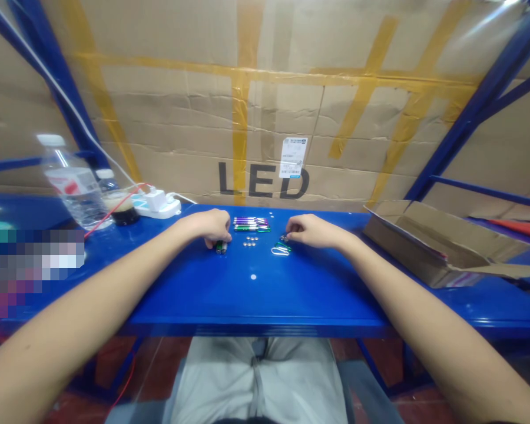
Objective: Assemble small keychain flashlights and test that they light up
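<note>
On the blue table, my left hand (216, 228) is curled down over small dark-green cylinders (221, 248), whose ends show below the fingers. My right hand (308, 229) pinches at the small metal end of some carabiner clips (281, 249), one silver and one green, lying on the tabletop. Between the hands, a row of slim purple and green metal tubes (251, 221) lies side by side. Just nearer to me are several small round silvery pieces (249, 241), set out in two rows. What exactly is inside each set of fingertips is partly hidden.
An open cardboard box (406, 253) sits at the right. On the left stand a water bottle (73, 182), a dark-filled cup (124, 213) and a white power strip (168, 207). A large taped cardboard sheet (194, 129) closes off the back; blue metal posts flank it.
</note>
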The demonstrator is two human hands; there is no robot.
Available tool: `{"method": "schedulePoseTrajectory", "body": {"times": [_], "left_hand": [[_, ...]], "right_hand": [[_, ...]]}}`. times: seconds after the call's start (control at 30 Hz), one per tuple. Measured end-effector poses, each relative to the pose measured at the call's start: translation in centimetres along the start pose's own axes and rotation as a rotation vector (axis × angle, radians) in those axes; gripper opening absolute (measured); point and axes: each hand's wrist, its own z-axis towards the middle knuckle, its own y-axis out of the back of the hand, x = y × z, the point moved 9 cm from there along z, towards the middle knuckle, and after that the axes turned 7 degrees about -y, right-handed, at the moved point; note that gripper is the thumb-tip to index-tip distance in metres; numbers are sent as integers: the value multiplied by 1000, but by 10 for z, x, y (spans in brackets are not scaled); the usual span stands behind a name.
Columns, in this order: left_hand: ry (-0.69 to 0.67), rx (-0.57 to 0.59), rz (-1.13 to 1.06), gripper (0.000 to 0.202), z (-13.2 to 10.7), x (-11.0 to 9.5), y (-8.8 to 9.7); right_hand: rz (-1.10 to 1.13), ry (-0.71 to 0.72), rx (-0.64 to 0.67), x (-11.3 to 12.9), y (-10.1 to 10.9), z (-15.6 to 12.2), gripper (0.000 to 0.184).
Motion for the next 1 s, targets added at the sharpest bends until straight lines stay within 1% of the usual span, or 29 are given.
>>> {"method": "schedulePoseTrajectory", "body": {"times": [0.1,0.13,0.2,0.27,0.3,0.33,0.37,0.4,0.5,0.6,0.7,0.8,0.83,0.9,0.93,1.0], "left_hand": [[-8,-8,20,14,-1,0,2],[-24,-38,48,14,0,-1,5],[-81,-179,148,16,3,-3,17],[-182,-375,254,19,5,-12,29],[-257,-442,284,22,6,-19,30],[-344,-471,300,24,8,-26,28],[-430,-468,314,26,10,-33,22],[-481,-453,339,27,14,-37,16],[-510,-418,373,26,24,-39,3],[-520,-398,323,21,29,-37,-1],[-494,-423,266,15,28,-34,4],[-465,-501,169,12,20,-35,14],[-486,-526,116,12,16,-38,17],[-565,-572,-1,13,5,-48,20],[-606,-601,-52,13,-1,-54,22],[-677,-651,-127,14,-14,-65,23]], "right_hand": [[-1,-5,-7,0,1,0,12],[1,-6,-12,0,2,-1,11],[8,-6,-24,0,3,-1,9],[22,-5,-34,0,4,0,9],[30,-4,-42,0,5,0,8],[38,-4,-53,0,6,0,7],[46,-2,-69,0,6,0,7],[54,0,-87,1,7,1,7],[77,21,-137,4,10,1,6],[92,62,-171,8,12,1,6],[98,104,-219,14,16,-1,8],[128,127,-274,18,20,-4,8],[159,129,-295,19,22,-5,8],[256,142,-320,22,24,-7,18],[320,158,-315,24,24,-9,25],[453,214,-262,32,21,-10,36]]}}
